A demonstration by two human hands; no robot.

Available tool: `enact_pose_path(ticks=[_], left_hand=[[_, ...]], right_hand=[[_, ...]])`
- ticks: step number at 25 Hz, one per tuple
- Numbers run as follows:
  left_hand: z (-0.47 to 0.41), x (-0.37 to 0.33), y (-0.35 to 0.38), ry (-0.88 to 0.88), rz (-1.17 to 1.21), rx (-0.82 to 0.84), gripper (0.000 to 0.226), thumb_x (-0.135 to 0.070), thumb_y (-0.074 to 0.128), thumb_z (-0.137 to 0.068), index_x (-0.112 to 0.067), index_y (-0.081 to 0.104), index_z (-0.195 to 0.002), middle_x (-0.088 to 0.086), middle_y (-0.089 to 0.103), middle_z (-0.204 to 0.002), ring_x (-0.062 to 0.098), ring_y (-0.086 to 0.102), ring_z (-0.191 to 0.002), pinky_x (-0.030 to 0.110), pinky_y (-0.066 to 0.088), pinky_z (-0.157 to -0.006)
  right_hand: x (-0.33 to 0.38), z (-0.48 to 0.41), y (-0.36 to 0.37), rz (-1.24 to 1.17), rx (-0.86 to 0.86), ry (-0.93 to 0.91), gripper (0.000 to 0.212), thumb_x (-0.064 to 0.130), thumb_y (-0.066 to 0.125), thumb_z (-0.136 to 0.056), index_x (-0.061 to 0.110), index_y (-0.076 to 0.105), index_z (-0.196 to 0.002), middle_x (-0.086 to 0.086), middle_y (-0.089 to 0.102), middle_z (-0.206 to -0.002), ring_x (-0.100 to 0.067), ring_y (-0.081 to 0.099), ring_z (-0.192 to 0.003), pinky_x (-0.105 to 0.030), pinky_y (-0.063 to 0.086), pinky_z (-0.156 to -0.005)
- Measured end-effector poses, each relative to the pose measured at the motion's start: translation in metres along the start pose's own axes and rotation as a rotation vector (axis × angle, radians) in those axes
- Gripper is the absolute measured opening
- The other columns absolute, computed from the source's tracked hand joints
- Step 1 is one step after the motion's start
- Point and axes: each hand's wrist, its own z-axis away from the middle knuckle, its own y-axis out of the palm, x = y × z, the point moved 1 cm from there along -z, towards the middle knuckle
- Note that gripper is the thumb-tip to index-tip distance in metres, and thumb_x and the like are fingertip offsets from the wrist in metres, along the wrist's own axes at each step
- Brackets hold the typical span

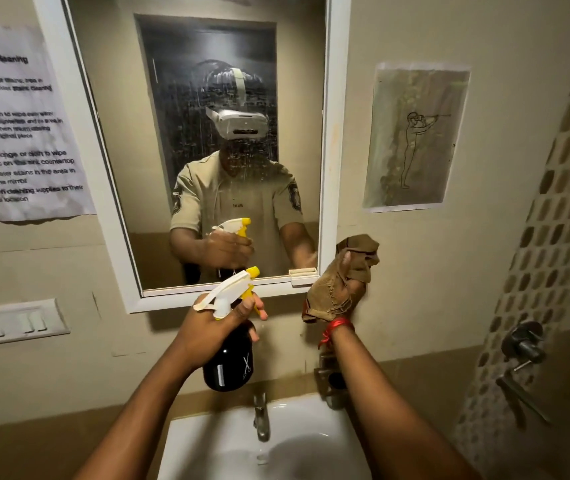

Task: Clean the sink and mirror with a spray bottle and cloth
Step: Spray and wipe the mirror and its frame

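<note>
A bathroom: wall mirror (207, 133) above a white sink (214, 445) with tap (261, 417).

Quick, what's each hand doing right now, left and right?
Left hand: closed around the spray bottle, nozzle aimed at the mirror.
Right hand: closed on the brown cloth, raised beside the mirror.

Mirror (207, 98) glass: open above both raised hands, streaked, nothing in front.
Lower glass: spray bottle (229, 344) held up before it in left hand (214, 323).
Right frame edge: cloth (342, 282) bunched in right hand (340, 292) alongside.
Sink (235, 445) basin: tap (261, 417) projecting over rear; forearms crossing above both sides.
</note>
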Motion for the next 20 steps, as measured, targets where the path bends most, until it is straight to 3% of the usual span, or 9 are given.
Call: enact_pose_path(ticks=[1, 2, 4, 5, 7, 10, 13, 16, 20], left_hand=[[-0.002, 0.002, 0.003, -0.005, -0.013, 0.004, 0.057, -0.071, 0.072, -0.074, -0.021, 0.073, -0.101, 0.018, 0.076, -0.092, 0.046, 0.07, -0.063, 0.044, 0.059, -0.072], [-0.003, 0.003, 0.006, -0.005, -0.019, 0.012, 0.053, -0.071, 0.072, -0.075, -0.024, 0.074, -0.098, 0.017, 0.076, -0.092, 0.047, 0.07, -0.064, 0.045, 0.059, -0.073], [-0.01, -0.002, 0.011, 0.014, -0.006, -0.013, 0.037, -0.065, 0.071, -0.078, -0.033, 0.076, -0.097, 0.016, 0.076, -0.092, 0.049, 0.07, -0.067, 0.049, 0.059, -0.076], [-0.016, -0.008, 0.014, 0.029, 0.012, -0.043, 0.032, -0.059, 0.07, -0.08, -0.033, 0.077, -0.096, 0.016, 0.076, -0.091, 0.049, 0.07, -0.068, 0.052, 0.059, -0.078], [-0.033, -0.025, 0.022, 0.061, 0.03, -0.1, 0.035, -0.054, 0.071, -0.08, -0.022, 0.076, -0.093, 0.014, 0.077, -0.085, 0.049, 0.071, -0.07, 0.055, 0.061, -0.078], [-0.064, -0.051, 0.035, 0.097, -0.005, -0.162, 0.037, -0.048, 0.075, -0.084, -0.012, 0.071, -0.078, 0.01, 0.074, -0.068, 0.039, 0.073, -0.063, 0.05, 0.061, -0.073], [-0.08, -0.063, 0.044, 0.155, -0.084, -0.227, 0.036, -0.053, 0.074, -0.084, -0.018, 0.07, -0.078, 0.005, 0.072, -0.06, 0.035, 0.075, -0.061, 0.053, 0.062, -0.074], [-0.085, -0.059, 0.048, 0.157, -0.054, -0.233, 0.026, -0.051, 0.07, -0.085, -0.025, 0.074, -0.087, 0.0, 0.078, -0.073, 0.035, 0.075, -0.063, 0.055, 0.062, -0.075], [-0.084, -0.049, 0.044, 0.133, -0.028, -0.259, 0.046, -0.054, 0.068, -0.083, -0.013, 0.07, -0.104, 0.001, 0.081, -0.085, 0.042, 0.075, -0.066, 0.047, 0.062, -0.073]], right_hand=[[0.016, 0.004, -0.008, -0.244, 0.034, 0.104, 0.026, 0.016, 0.033, -0.109, 0.008, 0.058, -0.113, -0.018, 0.07, -0.11, -0.021, 0.057, -0.12, -0.02, 0.049, -0.07], [0.026, -0.001, -0.011, -0.238, -0.075, 0.013, 0.028, 0.02, 0.041, -0.107, 0.009, 0.054, -0.128, -0.016, 0.066, -0.123, -0.018, 0.047, -0.133, -0.021, 0.048, -0.087], [0.043, -0.009, -0.016, -0.377, -0.561, -0.525, 0.055, 0.023, 0.061, -0.093, 0.005, 0.045, -0.143, -0.012, 0.055, -0.137, -0.015, 0.051, -0.125, -0.019, 0.042, -0.099], [0.043, -0.014, -0.016, -0.426, -0.724, -0.568, 0.059, 0.026, 0.065, -0.087, 0.003, 0.049, -0.139, -0.011, 0.058, -0.132, -0.017, 0.057, -0.119, -0.015, 0.042, -0.096], [0.042, -0.014, -0.016, -0.458, -0.746, -0.656, 0.051, 0.03, 0.064, -0.086, 0.002, 0.054, -0.128, -0.011, 0.063, -0.121, -0.025, 0.063, -0.111, -0.011, 0.045, -0.09], [0.041, -0.019, -0.018, -0.472, -0.694, -0.667, 0.043, 0.021, 0.066, -0.09, 0.005, 0.055, -0.127, -0.009, 0.064, -0.12, -0.026, 0.063, -0.111, -0.02, 0.048, -0.09], [0.049, -0.017, -0.022, -0.433, -0.738, -0.654, 0.049, 0.017, 0.067, -0.091, 0.007, 0.051, -0.136, -0.009, 0.062, -0.126, -0.023, 0.06, -0.114, -0.02, 0.045, -0.091], [0.066, -0.017, -0.036, -0.39, -0.788, -0.683, 0.047, 0.016, 0.066, -0.09, 0.006, 0.052, -0.134, -0.011, 0.061, -0.124, -0.028, 0.059, -0.114, -0.027, 0.047, -0.091], [0.137, -0.006, -0.084, -0.394, -0.87, -0.725, 0.054, 0.041, 0.053, -0.089, 0.007, 0.052, -0.131, -0.013, 0.063, -0.119, -0.035, 0.06, -0.11, -0.043, 0.053, -0.088]])
